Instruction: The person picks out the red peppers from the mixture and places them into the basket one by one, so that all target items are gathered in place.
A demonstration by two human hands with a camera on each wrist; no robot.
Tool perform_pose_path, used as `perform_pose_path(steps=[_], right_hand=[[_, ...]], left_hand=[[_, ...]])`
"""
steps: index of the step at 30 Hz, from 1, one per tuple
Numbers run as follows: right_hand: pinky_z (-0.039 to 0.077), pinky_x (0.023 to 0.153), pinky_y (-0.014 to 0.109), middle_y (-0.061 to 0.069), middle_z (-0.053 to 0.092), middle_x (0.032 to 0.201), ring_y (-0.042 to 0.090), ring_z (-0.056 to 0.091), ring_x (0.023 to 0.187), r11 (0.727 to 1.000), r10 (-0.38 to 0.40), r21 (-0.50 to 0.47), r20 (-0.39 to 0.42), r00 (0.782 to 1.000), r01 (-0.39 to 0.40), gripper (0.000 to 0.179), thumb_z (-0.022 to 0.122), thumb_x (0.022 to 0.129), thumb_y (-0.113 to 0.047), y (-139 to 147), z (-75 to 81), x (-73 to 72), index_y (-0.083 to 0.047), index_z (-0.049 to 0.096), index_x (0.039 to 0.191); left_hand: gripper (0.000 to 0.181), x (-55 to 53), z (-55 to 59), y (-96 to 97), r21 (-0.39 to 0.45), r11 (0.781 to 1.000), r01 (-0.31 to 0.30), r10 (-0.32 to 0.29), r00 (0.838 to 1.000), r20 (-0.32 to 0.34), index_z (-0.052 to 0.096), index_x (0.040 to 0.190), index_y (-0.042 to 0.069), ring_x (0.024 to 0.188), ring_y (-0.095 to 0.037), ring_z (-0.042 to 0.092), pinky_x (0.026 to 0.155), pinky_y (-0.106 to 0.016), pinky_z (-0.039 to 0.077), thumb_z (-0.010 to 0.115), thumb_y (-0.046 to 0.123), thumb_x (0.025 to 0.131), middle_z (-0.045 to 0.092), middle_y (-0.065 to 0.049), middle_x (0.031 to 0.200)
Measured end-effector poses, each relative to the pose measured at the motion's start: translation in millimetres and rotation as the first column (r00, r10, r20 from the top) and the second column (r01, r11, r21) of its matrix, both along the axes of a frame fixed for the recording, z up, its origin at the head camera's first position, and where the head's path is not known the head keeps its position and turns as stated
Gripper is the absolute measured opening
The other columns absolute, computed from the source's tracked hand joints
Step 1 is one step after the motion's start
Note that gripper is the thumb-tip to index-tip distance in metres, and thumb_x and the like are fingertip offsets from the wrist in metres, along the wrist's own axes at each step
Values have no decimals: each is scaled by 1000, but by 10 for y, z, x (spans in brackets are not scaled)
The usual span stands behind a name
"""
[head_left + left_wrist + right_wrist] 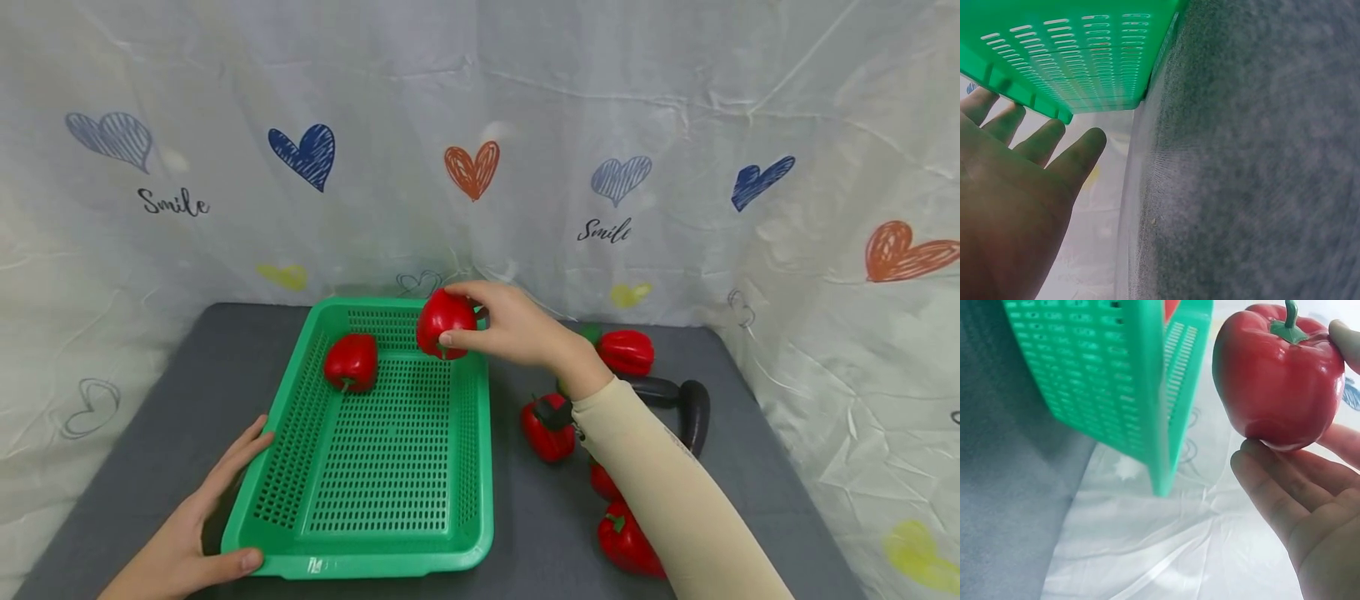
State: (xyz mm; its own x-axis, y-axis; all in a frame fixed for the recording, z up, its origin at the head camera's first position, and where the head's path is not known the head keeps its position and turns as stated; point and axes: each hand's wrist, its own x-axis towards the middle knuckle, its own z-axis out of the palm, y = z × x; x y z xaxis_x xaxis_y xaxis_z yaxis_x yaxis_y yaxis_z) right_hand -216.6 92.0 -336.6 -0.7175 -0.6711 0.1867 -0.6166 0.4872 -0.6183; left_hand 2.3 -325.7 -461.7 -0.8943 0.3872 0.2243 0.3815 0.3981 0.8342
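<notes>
My right hand [510, 327] holds a red bell pepper [444, 321] between thumb and fingers, over the far right corner of a green plastic basket [486, 467]. In the right wrist view the held pepper shows its green stem, and the basket's wall stands beside it. Another red bell pepper [351, 362] lies inside the basket at the far left. My left hand [183, 529] rests at the basket's near left corner, fingers spread along the outer side and thumb at the front rim. The left wrist view shows those fingers [1041, 140] extended along the basket's rim.
Right of the basket lie more red bell peppers [547, 437], partly hidden by my right sleeve [667, 475]. Dark eggplants [694, 417] lie among them. Everything stands on a grey tabletop [247, 350], with a white heart-printed sheet [390, 100] hanging behind.
</notes>
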Motion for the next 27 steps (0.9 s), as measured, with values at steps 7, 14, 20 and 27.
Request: perform_pose_path(steps=[7, 14, 20, 27], right_hand=[[61, 92, 40, -3, 67, 138, 14, 62, 117, 1000, 3, -10, -20, 1000, -3, 70, 79, 99, -46, -88, 21, 7, -10, 59, 155], [59, 90, 34, -2, 66, 139, 14, 62, 117, 1000, -8, -5, 2, 1000, 8, 71, 78, 99, -47, -202, -9, 26, -10, 58, 157], [60, 89, 33, -2, 66, 138, 13, 62, 116, 1000, 11, -26, 22, 1000, -10, 71, 78, 99, -46, -317, 8, 30, -10, 58, 156], [59, 88, 30, -3, 68, 134, 12, 62, 115, 1000, 14, -14, 27, 1000, -14, 69, 79, 98, -44, -445, 5, 25, -10, 59, 155]], left_hand=[[105, -6, 5, 26, 1, 1000, 1, -1, 1000, 20, 21, 176, 16, 166, -10, 5, 105, -10, 18, 81, 9, 91, 5, -15, 183], [105, -6, 11, 19, -7, 1000, 2, -2, 1000, 14, 22, 176, 16, 167, -12, 5, 106, -10, 18, 81, 8, 90, 5, -12, 184], [105, 12, 12, 9, -8, 1000, 0, 0, 1000, 15, 22, 176, 16, 166, -10, 5, 106, -9, 18, 82, 9, 91, 5, -12, 184], [106, 16, 3, -8, 5, 1000, 3, -3, 1000, 0, 22, 176, 14, 166, -10, 5, 107, -9, 18, 83, 7, 89, 5, -15, 183]])
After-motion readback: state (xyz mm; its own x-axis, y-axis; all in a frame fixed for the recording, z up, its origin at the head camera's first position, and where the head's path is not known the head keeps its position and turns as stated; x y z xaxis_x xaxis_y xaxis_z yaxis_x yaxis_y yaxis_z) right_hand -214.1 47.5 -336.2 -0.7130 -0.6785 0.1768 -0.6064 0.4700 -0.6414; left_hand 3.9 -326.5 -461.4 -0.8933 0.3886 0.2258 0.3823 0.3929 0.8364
